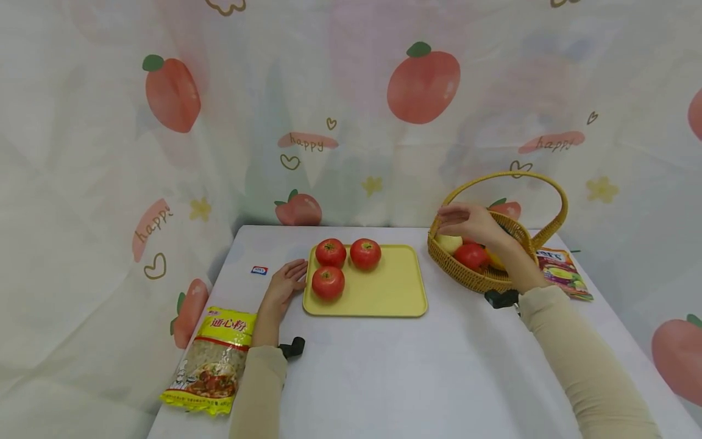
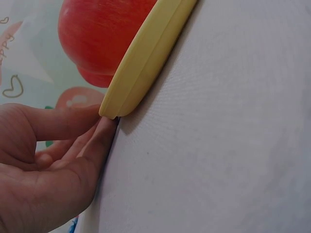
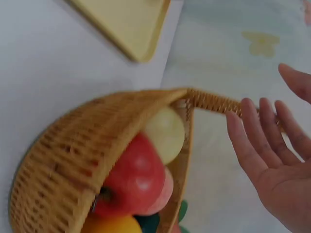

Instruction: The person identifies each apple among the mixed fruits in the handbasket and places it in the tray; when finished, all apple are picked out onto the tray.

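A yellow tray carries three red apples at its left side. My left hand is at the tray's left edge; in the left wrist view its thumb and fingertips pinch the rim. Over the left part of a wicker basket hovers my right hand. Its fingers are spread and loosely bent, with nothing held, as the right wrist view shows. Inside the basket lie a pale round fruit, a red fruit, a pink one and an orange-yellow one.
A bag of pasta lies along the table's left edge. Behind the left hand is a small blue-and-red packet. A colourful snack bag lies right of the basket, whose tall handle arches upward. A printed curtain backs the table.
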Motion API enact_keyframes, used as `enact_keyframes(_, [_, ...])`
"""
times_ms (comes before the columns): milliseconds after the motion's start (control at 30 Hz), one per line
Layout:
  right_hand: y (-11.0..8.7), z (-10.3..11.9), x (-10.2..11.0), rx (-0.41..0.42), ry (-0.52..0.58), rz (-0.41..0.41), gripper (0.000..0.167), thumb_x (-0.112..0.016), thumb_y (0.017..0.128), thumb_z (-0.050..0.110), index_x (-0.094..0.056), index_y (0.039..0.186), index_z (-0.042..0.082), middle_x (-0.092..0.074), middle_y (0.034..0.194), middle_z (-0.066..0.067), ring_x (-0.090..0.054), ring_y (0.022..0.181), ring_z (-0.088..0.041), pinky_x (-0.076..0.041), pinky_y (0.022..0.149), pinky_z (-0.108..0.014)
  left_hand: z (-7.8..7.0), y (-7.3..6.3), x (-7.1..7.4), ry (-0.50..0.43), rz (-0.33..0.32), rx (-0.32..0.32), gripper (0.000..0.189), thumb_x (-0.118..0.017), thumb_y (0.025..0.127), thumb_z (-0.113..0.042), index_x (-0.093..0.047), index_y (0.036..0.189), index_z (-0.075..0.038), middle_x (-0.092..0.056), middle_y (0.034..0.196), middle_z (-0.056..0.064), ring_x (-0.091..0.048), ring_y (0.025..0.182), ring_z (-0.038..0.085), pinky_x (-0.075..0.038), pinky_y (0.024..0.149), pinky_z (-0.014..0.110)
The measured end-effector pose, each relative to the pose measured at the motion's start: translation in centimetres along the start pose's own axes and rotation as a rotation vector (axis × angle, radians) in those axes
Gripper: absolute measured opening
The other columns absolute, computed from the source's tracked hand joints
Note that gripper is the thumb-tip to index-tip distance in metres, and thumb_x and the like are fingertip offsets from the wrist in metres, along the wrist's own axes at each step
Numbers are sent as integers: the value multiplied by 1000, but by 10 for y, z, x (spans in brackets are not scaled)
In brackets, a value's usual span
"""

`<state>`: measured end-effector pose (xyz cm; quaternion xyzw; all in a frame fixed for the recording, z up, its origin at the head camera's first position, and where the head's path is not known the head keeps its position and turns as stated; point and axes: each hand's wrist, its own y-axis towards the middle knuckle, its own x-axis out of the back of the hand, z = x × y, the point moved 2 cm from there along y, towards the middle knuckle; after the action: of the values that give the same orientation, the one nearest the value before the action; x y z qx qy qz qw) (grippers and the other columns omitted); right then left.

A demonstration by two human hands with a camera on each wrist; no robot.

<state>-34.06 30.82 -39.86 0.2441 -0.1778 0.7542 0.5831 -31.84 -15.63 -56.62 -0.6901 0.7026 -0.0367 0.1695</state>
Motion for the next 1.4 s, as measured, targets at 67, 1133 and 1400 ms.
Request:
enact_keyframes(67, [1, -8, 7, -18, -59, 33, 56, -74, 98, 16, -54, 146, -3, -61, 140, -27, -64, 123, -34, -58, 89, -19, 0, 1, 0, -3, -2, 1, 72, -60, 89, 21, -49, 153, -12, -51, 157, 10, -47, 146, 23, -41, 118, 36])
enact_keyframes(1133, [4, -92, 56, -326, 84, 491, 76, -76, 87, -2, -40, 154, -5, -36, 162, -26, -37, 144, -42, -53, 104, -34, 4, -1, 0, -20, 13, -13, 71, -58, 90, 22, -48, 153, -10, -51, 156, 12, -47, 146, 24, -42, 118, 38])
enact_keyframes(1400, [13, -98, 53, -293, 67, 535, 90, -79, 84, -2, -24, 155, -15, -29, 158, -38, -39, 143, -47, -57, 102, -47, 1, 2, 1, -11, 13, -18, 71, -58, 89, 22, -49, 152, -11, -52, 156, 11, -47, 146, 24, -42, 118, 38])
